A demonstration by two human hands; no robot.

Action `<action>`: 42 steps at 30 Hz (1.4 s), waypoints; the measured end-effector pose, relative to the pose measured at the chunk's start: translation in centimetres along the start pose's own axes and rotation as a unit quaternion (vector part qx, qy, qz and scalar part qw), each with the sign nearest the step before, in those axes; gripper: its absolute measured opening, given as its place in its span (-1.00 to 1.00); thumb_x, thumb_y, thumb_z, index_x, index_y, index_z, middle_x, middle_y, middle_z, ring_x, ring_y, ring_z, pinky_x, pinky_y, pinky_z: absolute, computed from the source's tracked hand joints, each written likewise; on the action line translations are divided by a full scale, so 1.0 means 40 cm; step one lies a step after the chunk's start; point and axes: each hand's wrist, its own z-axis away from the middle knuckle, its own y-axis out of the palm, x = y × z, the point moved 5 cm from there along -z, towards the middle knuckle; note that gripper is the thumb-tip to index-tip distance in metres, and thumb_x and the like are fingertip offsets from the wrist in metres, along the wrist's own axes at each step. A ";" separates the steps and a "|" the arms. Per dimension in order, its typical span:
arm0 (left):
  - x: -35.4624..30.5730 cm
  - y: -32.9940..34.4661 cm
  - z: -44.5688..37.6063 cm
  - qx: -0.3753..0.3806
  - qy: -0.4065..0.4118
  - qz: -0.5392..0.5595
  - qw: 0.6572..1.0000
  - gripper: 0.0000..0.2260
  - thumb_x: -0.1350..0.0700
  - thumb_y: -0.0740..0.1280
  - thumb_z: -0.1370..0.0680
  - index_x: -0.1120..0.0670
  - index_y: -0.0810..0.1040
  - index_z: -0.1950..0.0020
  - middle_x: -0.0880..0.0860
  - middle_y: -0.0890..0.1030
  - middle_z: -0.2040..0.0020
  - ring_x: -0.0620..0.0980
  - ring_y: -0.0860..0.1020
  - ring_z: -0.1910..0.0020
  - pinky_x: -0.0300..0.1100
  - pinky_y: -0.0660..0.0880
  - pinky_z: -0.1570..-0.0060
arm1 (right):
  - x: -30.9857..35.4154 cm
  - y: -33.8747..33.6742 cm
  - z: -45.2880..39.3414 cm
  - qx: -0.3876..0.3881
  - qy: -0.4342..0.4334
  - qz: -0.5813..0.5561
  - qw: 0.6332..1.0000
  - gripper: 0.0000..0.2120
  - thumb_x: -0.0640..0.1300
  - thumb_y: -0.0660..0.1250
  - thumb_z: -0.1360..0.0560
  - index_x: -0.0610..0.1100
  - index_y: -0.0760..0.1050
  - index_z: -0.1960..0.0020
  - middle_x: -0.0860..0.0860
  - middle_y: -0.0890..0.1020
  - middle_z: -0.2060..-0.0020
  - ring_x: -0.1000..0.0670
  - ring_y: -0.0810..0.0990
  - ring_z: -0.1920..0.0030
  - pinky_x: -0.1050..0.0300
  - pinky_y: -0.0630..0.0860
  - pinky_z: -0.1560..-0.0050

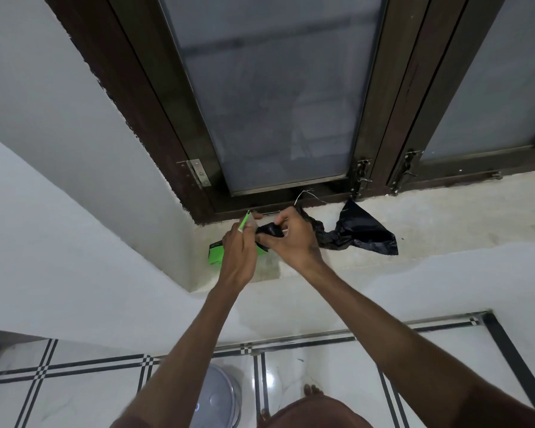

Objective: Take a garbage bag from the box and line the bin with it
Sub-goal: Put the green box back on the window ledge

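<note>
From the head camera, your two hands meet just left of the frame's centre, over the rough window sill below the dark-framed window. Your left hand steadies the green box, fingers curled together around its raised flap at the box's upper end; the box sits on the sill near the corner of the wall. Your right hand touches the left one, thumb and fingers pinched on black plastic at the box mouth.

The garbage bag trails from that pinch toward the right of the frame. Its long axis runs roughly left to right along the sill, twisted thin near your fingers and fanning into a loose, crumpled sheet at the far end, one corner pointing up against the window frame.

You appear to be in the first step: drawing a bag out of the box. Whether it has torn free from the rest cannot be told, as your hands cover that spot. The next move likely calls for holding the box firm and pulling rightward until the bag separates. The round pale object on the tiled floor, bottom centre, may be the bin, though that is unclear.
</note>
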 end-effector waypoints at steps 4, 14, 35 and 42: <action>0.013 -0.031 -0.014 -0.021 -0.054 0.051 0.997 -0.69 -0.04 -0.04 -0.71 -0.05 0.46 0.05 0.05 0.54 0.09 0.03 0.50 0.03 -0.06 0.39 -0.05 | 0.008 0.001 0.011 0.047 -0.044 -0.136 0.989 -0.87 -0.08 0.38 -0.57 -0.08 0.61 -0.09 0.17 0.64 0.01 0.24 0.61 -0.06 0.28 0.55 -0.12; 0.011 -0.043 -0.046 0.003 -0.022 0.136 0.990 -0.68 -0.13 -0.06 -0.67 -0.23 0.45 -0.25 0.02 0.59 -0.14 0.04 0.57 -0.16 0.08 0.50 -0.24 | 0.031 0.058 0.032 0.084 -0.113 -0.052 0.989 -0.43 -0.36 0.23 -0.48 -0.03 0.43 -0.45 0.05 0.50 -0.36 0.10 0.39 -0.42 0.35 0.37 -0.28; 0.010 -0.045 -0.017 0.039 0.229 -0.257 0.938 -0.30 0.01 0.54 -0.42 0.04 0.37 -0.51 0.05 0.57 -0.29 0.03 0.55 -0.20 -0.09 0.58 -0.13 | -0.025 -0.005 -0.028 0.051 0.039 -0.142 0.988 -0.76 -0.25 0.43 -0.53 -0.22 0.63 -0.19 -0.12 0.70 0.00 -0.03 0.68 0.03 0.20 0.64 0.14; 0.016 -0.031 -0.004 0.046 0.254 -0.298 0.919 -0.28 0.01 0.52 -0.44 0.03 0.31 -0.54 0.08 0.58 -0.29 0.06 0.56 -0.18 -0.12 0.55 -0.10 | -0.044 -0.014 -0.023 0.045 0.075 -0.180 0.980 -0.87 -0.35 0.40 -0.52 -0.26 0.63 -0.06 -0.06 0.66 0.24 0.07 0.66 0.23 0.34 0.56 0.30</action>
